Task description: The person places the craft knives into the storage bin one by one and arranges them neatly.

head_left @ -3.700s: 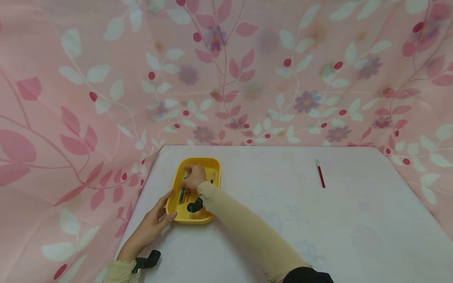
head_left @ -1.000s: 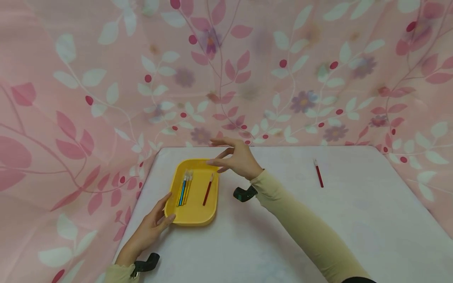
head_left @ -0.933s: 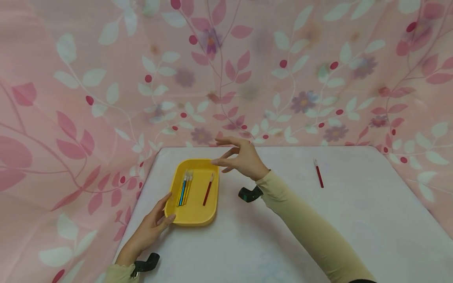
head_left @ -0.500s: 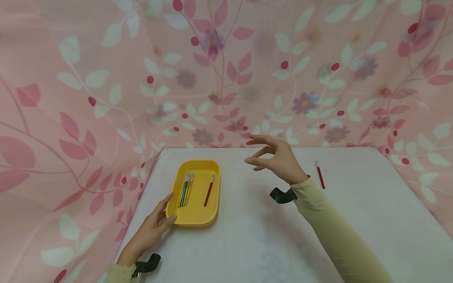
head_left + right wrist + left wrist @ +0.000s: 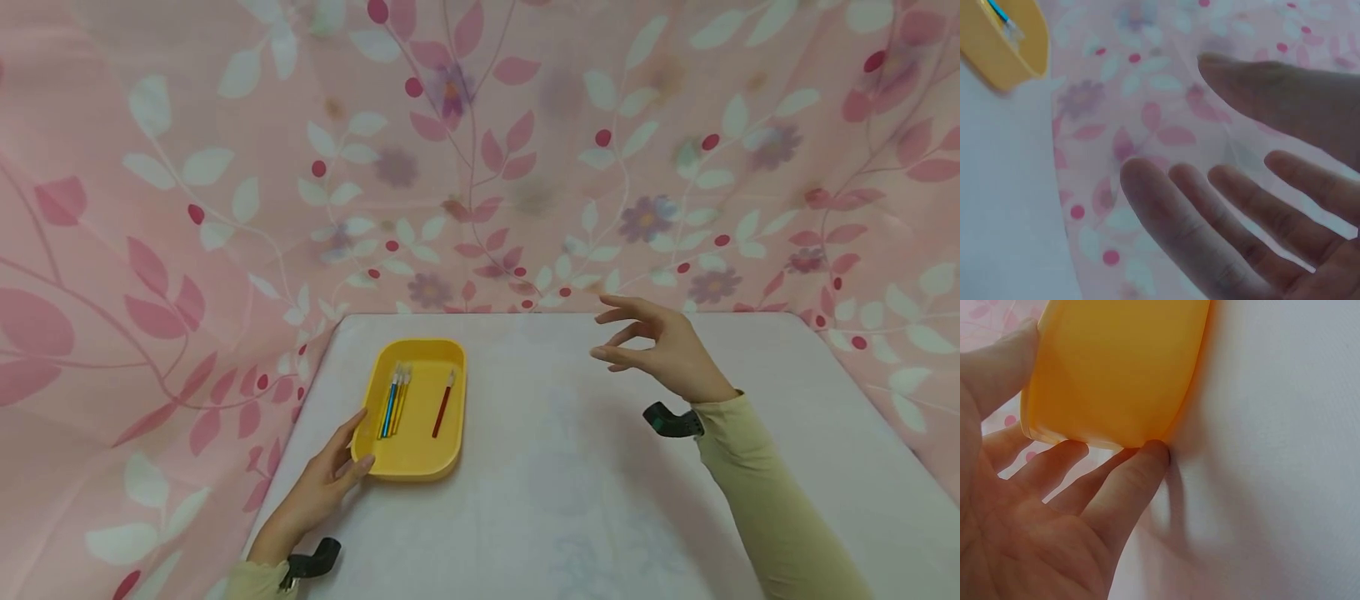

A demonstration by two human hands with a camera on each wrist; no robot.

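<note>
My left hand (image 5: 318, 483) holds the near left corner of a yellow tray (image 5: 408, 467), thumb and fingers on its rim and wall. Inside the tray, a blue paintbrush (image 5: 389, 408) lies alongside yellow-handled paintbrushes (image 5: 401, 408), all with whitish tips. A red paintbrush (image 5: 442, 411) lies apart from them at the tray's right side. My right hand (image 5: 667, 350) hovers above the right part of the table, fingers and thumb spread and holding nothing. In the right wrist view its fingers (image 5: 1191, 231) are extended. The spot where another red paintbrush lay earlier is covered by this hand.
The white table (image 5: 540, 500) spreads out to the right of the tray and in front of it. A pink floral curtain (image 5: 480, 167) hangs behind the table's far edge and along its sides. Black wrist devices (image 5: 313, 560) sit on both arms.
My right hand was down among the paintbrushes in the tray; it has since lifted out with nothing in it and moved right across the table. My left hand stays at the tray.
</note>
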